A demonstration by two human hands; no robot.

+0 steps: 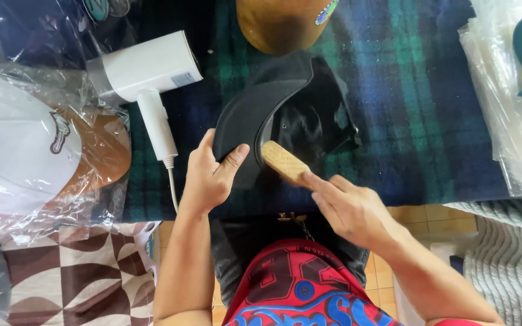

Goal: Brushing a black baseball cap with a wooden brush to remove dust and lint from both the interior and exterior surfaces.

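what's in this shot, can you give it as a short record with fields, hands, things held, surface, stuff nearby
left hand: left hand grips the brim of a black cap, thumb on top
right hand: right hand holds a wooden brush against the inside of the cap
surface: dark plaid cloth
left of cap: white handheld steamer, cord trailing down
far left: white and brown cap in clear plastic
top: brown cap, partly out of frame
right: clear plastic bags
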